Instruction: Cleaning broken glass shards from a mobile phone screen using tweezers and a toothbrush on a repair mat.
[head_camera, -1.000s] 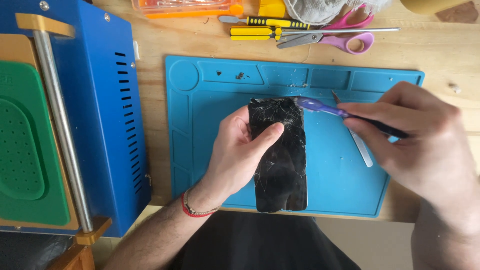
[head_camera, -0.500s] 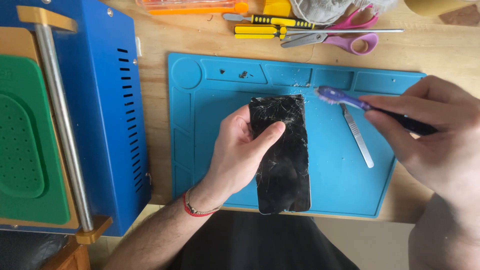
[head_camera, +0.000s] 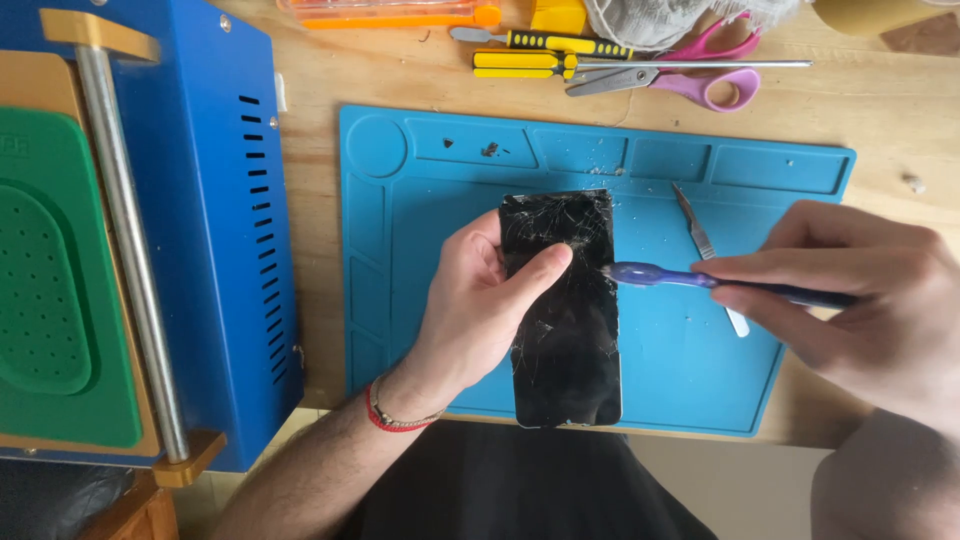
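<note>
Left hand (head_camera: 475, 305) is closed round the cracked phone (head_camera: 565, 310), thumb laid across the glass; the phone is held over the blue mat (head_camera: 680, 390), long axis running near to far. Right hand (head_camera: 870, 300), to the phone's right, is pinched on a purple tool (head_camera: 690, 280), tip touching the phone's right edge.

Count of items in view. Hands: two, a left hand (head_camera: 470, 310) and a right hand (head_camera: 880, 300). Cracked black phone (head_camera: 565, 310): one. Purple-headed brush tool (head_camera: 690, 280): one. Blue work mat (head_camera: 420, 260): one. Metal scalpel-type blade (head_camera: 700, 240) on the mat: one. Yellow-and-black screwdrivers (head_camera: 545, 52): two. Pink-handled scissors (head_camera: 690, 80): one pair. Orange case (head_camera: 390, 12): one. Blue machine (head_camera: 215, 230): one. Wooden desk (head_camera: 900, 110): one.
</note>
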